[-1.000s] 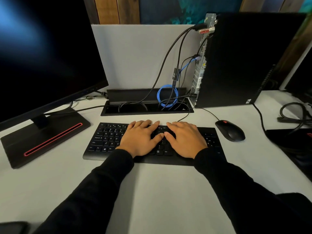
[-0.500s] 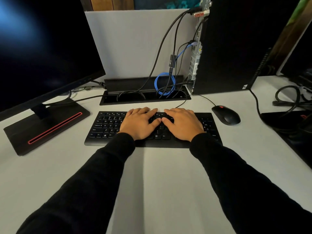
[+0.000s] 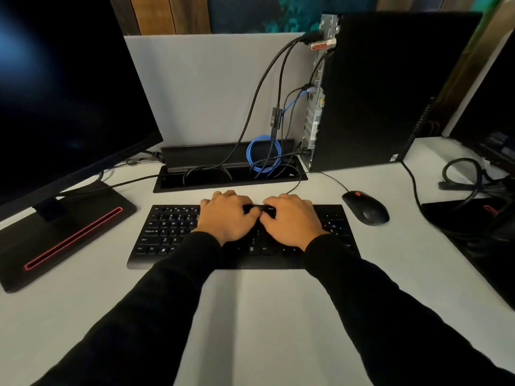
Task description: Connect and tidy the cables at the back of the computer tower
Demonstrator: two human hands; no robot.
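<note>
Hands flat on keyboard [image 3: 242, 236]: left hand [image 3: 227, 217], right hand [image 3: 291, 218], fingers [image 3: 223, 195] lightly bent over keys, gripping nothing. Cables [image 3: 274, 107] hang from back of computer tower [image 3: 390, 93], beyond keyboard, up and slightly right of both hands; run mostly vertical into desk [image 3: 250, 316] slot [image 3: 231, 178]. Blue coil [image 3: 264, 153] sits at slot. Right hand nearer tower back. Judgement: cable work needs forward reach over keyboard.
</note>
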